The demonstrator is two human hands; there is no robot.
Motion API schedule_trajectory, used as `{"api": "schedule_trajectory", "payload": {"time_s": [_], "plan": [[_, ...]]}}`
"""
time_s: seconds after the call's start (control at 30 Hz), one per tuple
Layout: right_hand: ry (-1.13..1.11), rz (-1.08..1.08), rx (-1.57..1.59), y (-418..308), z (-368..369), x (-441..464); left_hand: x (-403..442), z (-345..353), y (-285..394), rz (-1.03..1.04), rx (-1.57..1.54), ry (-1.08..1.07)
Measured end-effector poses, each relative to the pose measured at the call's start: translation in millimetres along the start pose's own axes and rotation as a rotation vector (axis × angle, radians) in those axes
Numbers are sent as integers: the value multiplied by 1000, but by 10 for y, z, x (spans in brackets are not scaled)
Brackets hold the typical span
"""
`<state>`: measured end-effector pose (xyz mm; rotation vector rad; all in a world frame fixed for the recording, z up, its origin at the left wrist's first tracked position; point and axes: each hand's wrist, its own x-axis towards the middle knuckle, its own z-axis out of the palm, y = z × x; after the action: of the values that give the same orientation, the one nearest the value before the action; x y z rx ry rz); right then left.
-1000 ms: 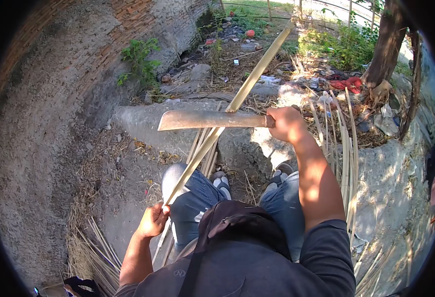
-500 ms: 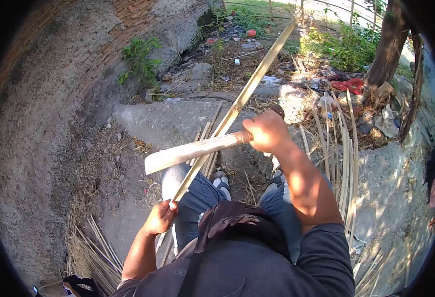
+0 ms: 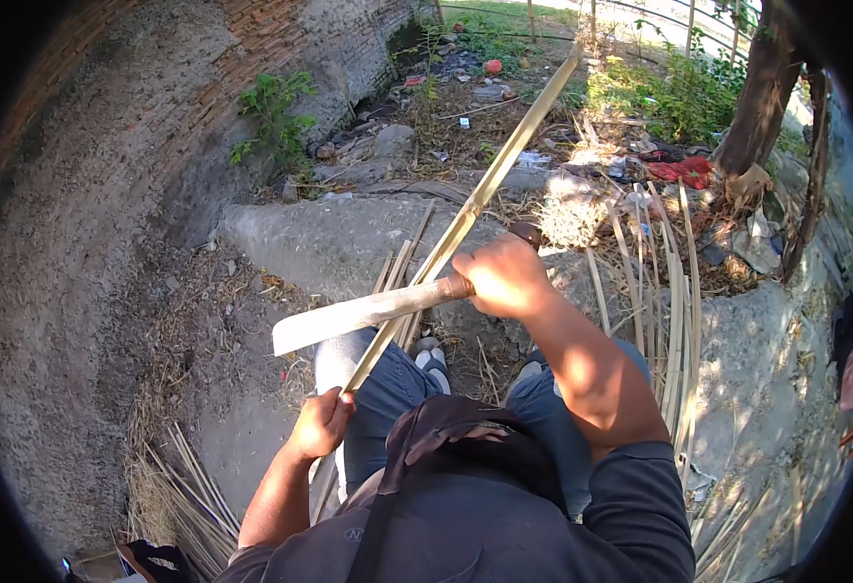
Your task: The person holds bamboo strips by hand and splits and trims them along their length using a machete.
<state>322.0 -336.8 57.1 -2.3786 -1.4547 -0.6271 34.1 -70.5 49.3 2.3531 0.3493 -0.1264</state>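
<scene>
Head view, inspected near to far. The left hand (image 3: 322, 423) is grasping the near end of the pale strip (image 3: 457, 231) beside the left trouser leg (image 3: 388, 374); its thumb is showing on top, while the fingers beneath are partly hidden. The strip is passing over that leg, its long axis running from the left fingers forward and to the right, well past both hands.

The right hand (image 3: 506, 277) is clenching the handle of the machete (image 3: 354, 318) just to the right of the strip. The blade is crossing over the strip at a slant, between the left hand and the strip's midpoint, its tip pointing left; whether the edge is touching cannot be told. Of the two, the left hand is the nearer to the strip's held end.

Count: two hands, one machete, one held strip. Two shoes (image 3: 432, 361) are showing beyond the knees. Loose strips are lying in four groups: lower left (image 3: 198, 478), lower right (image 3: 733, 530), behind the held strip (image 3: 413, 245) and right (image 3: 677, 321); pieces are overlapping too much for a firm count. Farthest, one red cloth (image 3: 679, 173) is lying beside one thick trunk (image 3: 755, 117).
</scene>
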Motion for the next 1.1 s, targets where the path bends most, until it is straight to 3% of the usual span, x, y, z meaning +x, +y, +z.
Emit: {"api": "schedule_trajectory", "payload": {"time_s": [0.1, 0.17, 0.23, 0.3, 0.43, 0.57, 0.67, 0.77, 0.83, 0.9, 0.97, 1.07, 1.1], "plan": [[131, 97, -14, 311, 3, -58, -61, -56, -50, 31, 64, 48], [58, 555, 104, 679, -4, -195, -183, -84, -175, 51, 108, 100], [206, 822, 242, 951, 31, -380, -307, -141, -327, -37, 46, 100], [154, 1132, 357, 1231, 140, -461, -361, -150, -429, -74, 19, 140], [272, 1131, 610, 1376, 225, -678, -393, -141, -457, -92, -34, 155], [267, 1107, 587, 1242, 134, -526, -250, -173, -286, -82, -11, 129], [335, 944, 412, 919, -91, -403, -179, -117, -167, -27, -2, 117], [199, 759, 413, 717, -215, -284, -124, -59, -105, 41, 1, 100], [156, 526, 323, 516, -276, -235, -108, -36, 9, 33, 37, 90], [-58, 414, 111, 354, -320, -147, -96, -15, 91, 31, 98, 116], [-52, 258, -135, 311, -260, -122, -95, -11, 88, 21, 180, 155], [-32, 435, 75, 510, -210, -199, -182, -55, -41, 31, 324, 210], [-26, 595, 141, 593, -218, -226, -217, -74, -124, 45, 372, 226]]}}
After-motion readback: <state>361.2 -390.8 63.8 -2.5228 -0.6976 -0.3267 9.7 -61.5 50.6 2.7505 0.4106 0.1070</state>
